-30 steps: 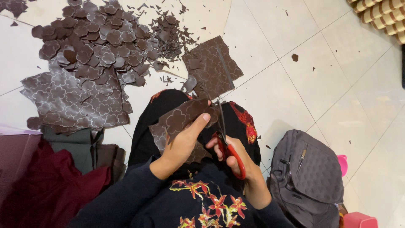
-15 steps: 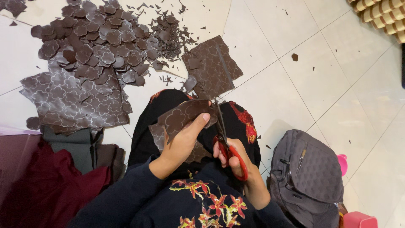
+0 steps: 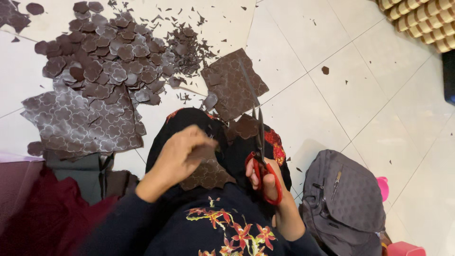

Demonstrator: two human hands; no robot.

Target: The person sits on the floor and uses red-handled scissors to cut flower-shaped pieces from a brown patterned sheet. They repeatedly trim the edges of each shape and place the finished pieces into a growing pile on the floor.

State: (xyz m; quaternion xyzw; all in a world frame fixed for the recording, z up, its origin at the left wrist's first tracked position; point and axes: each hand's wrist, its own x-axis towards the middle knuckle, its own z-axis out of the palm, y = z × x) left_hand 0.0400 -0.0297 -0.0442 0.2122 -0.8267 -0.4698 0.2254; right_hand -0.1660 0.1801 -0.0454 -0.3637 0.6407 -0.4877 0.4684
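Brown patterned fabric, a small piece (image 3: 208, 173) printed with clover shapes, lies on the person's lap, and the left hand (image 3: 182, 151) rests on its upper edge with fingers curled down onto it; the hand is blurred, so I cannot tell whether they pinch the cloth. The right hand (image 3: 268, 178) holds red-handled scissors (image 3: 260, 156), fingers closed through the loops, blades nearly together and pointing away over the floor. Just past the blade tips lies a larger square of the same fabric (image 3: 234, 83) on the white tiled floor (image 3: 332, 109). Further left sits a heap of cut clover shapes (image 3: 104, 57), a scatter of small scraps (image 3: 187, 47) and an uncut sheet (image 3: 80, 123). A grey quilted bag (image 3: 348, 204) stands beside the right arm.
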